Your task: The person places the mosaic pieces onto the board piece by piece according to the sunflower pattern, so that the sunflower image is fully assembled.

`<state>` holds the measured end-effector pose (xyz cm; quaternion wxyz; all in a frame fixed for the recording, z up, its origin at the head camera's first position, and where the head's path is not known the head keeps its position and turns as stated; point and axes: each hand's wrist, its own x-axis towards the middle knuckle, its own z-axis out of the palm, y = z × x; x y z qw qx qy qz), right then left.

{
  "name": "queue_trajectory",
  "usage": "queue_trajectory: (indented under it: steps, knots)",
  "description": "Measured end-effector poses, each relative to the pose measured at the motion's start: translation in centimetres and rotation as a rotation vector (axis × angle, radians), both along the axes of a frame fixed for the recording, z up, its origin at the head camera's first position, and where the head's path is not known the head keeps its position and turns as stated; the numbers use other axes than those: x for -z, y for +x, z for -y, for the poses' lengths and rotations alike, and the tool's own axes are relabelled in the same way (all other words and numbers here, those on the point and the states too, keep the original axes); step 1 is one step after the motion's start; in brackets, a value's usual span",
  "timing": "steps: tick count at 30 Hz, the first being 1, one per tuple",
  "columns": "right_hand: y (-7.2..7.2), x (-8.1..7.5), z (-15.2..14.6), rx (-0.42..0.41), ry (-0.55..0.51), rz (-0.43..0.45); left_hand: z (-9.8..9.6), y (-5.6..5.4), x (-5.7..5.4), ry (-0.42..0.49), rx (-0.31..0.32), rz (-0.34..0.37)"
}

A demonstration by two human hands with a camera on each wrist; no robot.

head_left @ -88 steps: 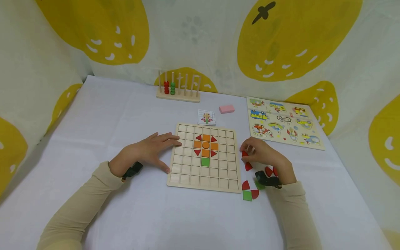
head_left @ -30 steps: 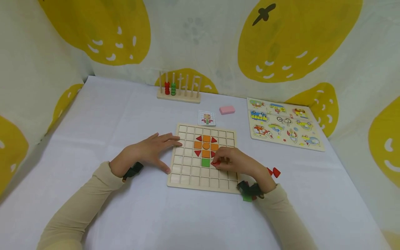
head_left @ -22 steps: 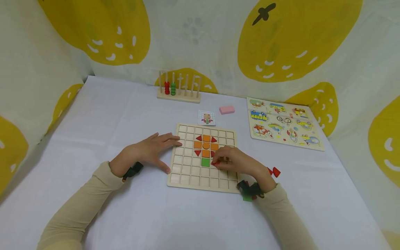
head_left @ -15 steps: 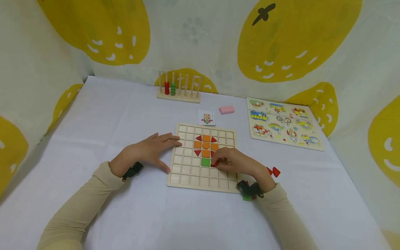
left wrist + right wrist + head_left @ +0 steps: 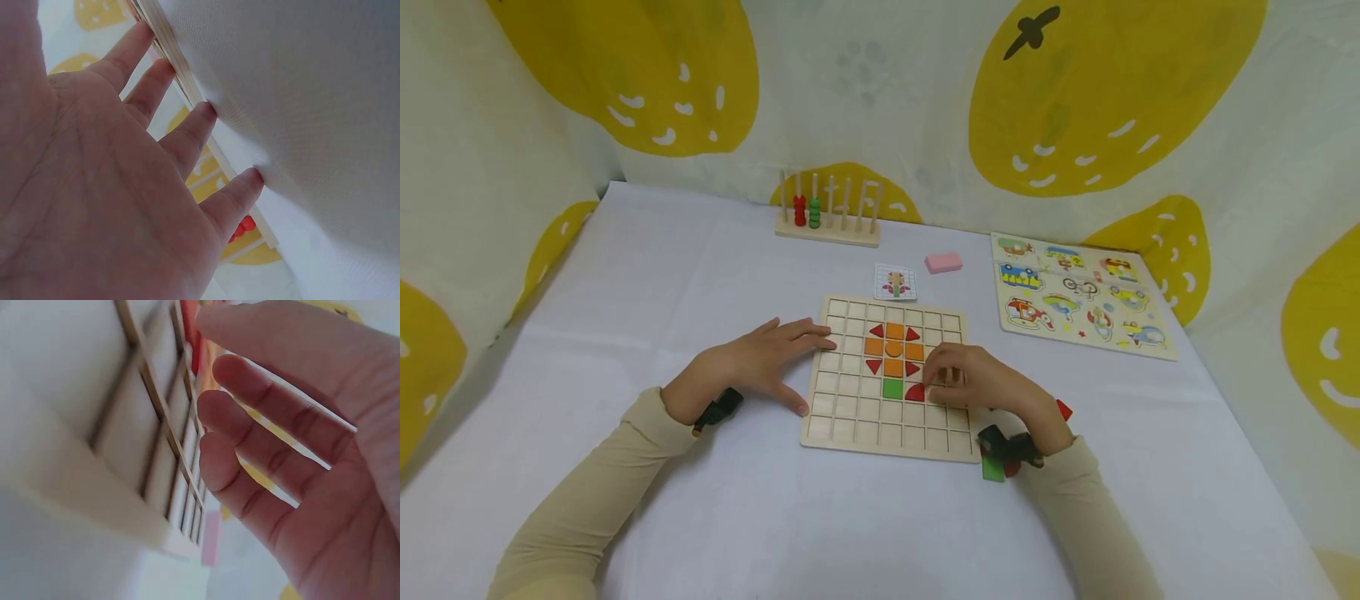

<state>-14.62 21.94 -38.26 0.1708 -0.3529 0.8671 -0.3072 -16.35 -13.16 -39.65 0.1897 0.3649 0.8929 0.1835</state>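
Observation:
A wooden grid board (image 5: 859, 433) lies in the middle of the table. Orange squares, an orange circle (image 5: 893, 349), red triangles and a green square (image 5: 892, 388) sit in its cells. Right of the green square, a red quarter-circle (image 5: 915, 392) lies in a cell. Just beside that piece is my right hand (image 5: 973, 379), its fingers loosely bent over the board. The right wrist view shows nothing held between the thumb and fingers (image 5: 234, 415). My left hand (image 5: 767, 358) has its fingers spread, touching the board's left edge; in the left wrist view, fingertips rest along that edge.
Under my right wrist lie a green square (image 5: 993, 468) and red pieces, partly hidden. Beyond the board are a pattern card (image 5: 895, 282), a pink block (image 5: 943, 262) and a peg abacus (image 5: 827, 234). A vehicle picture puzzle (image 5: 1078, 292) lies at the back right.
My right hand brought the red quarter-circle from the pile to the board, set it in the cell beside the green square, let go and drew slightly right. The left hand stayed put.

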Motion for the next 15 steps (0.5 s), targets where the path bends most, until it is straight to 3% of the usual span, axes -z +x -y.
queue_trajectory:
  steps: [8, 15]
  knots:
    - [-0.5, -1.1, -2.4, 0.121, 0.060, 0.021, -0.1, 0.0, -0.1, -0.007, -0.011, 0.002]
    - [-0.5, -1.4, -5.3, 0.162, 0.126, 0.077, -0.1, 0.0, 0.0, -0.006, -0.006, -0.002]
